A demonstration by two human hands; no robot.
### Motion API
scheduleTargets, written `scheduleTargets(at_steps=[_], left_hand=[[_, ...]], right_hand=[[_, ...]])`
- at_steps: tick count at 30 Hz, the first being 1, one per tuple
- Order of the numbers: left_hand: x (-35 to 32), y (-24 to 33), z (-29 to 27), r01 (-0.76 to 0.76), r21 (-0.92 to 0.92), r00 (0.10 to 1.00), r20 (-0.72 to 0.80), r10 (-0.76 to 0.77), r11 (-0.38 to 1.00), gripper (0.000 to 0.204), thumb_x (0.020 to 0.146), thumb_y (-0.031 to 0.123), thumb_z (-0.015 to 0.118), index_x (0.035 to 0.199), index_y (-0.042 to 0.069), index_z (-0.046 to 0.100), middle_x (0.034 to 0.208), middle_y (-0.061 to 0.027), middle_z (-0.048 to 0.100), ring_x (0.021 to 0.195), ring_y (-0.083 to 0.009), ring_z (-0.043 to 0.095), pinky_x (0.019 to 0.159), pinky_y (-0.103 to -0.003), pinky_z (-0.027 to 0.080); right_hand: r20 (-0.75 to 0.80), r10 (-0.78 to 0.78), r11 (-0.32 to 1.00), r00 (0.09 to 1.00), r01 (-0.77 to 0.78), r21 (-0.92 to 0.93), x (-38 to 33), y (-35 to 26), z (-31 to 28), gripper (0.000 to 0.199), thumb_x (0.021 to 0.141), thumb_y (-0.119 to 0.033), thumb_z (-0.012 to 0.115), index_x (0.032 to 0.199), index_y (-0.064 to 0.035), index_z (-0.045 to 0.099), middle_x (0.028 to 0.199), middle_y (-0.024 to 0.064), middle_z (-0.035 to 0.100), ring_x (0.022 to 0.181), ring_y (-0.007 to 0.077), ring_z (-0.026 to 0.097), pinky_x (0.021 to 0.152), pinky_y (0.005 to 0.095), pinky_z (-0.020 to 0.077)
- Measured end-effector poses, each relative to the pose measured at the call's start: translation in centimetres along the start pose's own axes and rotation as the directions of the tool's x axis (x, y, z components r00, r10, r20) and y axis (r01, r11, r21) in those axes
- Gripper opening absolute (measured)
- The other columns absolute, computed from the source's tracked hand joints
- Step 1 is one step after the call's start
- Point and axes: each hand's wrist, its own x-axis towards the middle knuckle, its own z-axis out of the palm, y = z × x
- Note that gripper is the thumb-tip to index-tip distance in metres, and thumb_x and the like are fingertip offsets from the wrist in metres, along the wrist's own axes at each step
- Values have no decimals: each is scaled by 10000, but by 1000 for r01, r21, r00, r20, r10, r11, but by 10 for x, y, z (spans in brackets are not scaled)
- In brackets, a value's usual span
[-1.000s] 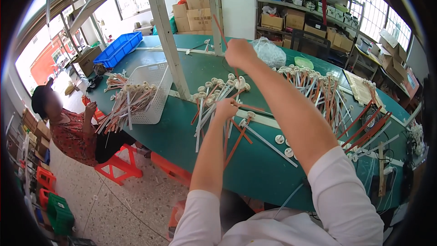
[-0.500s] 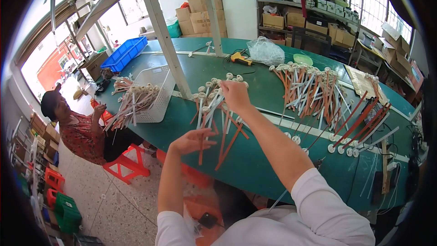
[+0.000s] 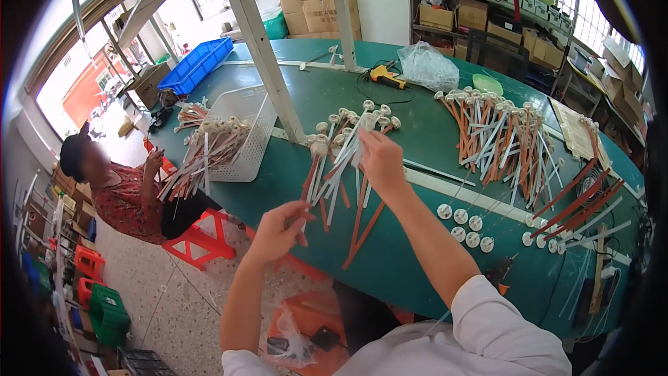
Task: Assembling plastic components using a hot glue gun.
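My right hand (image 3: 383, 161) is closed over the middle pile, its fingertips pinching a white strip with a round white head (image 3: 367, 121). Around it on the green table lies the pile of brown and white strips (image 3: 356, 202) with round white heads, most heads pointing away from me. My left hand (image 3: 280, 232) hovers by the near ends of these strips, fingers apart and slightly curled. It seems to hold nothing.
A white mesh basket (image 3: 259, 139) of similar pieces stands left, a person (image 3: 118, 198) seated beyond it. A bigger pile (image 3: 497, 136) lies right, with loose round white pieces (image 3: 460, 216) nearer. A post (image 3: 261, 49) rises behind my hands. A yellow-black tool (image 3: 387, 77) lies farther back.
My right hand has drawn back a little from the heads, and a white-headed strip now shows in its fingers. My left hand's fingers have curled more. The view has shifted slightly.
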Motion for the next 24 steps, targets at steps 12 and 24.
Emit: scheduleTargets(at_steps=[12, 24], left_hand=[[177, -103, 0, -123, 517, 877, -342, 337, 847, 263, 876, 40, 524, 1116, -56, 568, 842, -176, 702, 733, -336, 696, 679, -416, 538], [187, -91, 17, 344, 631, 895, -443, -41, 695, 486, 787, 392, 706, 982, -46, 627, 1001, -261, 664, 917, -427, 665, 799, -471, 546]], right_hand=[[308, -132, 980, 942, 170, -99, -30, 41, 106, 175, 817, -47, 548, 976, -30, 620, 905, 134, 591, 830, 336, 632, 723, 431, 521], [193, 621, 773, 760, -554, -308, -17, 31, 112, 529, 751, -298, 749, 1034, 88, 524, 989, 284, 624, 878, 411, 663, 738, 454, 558]])
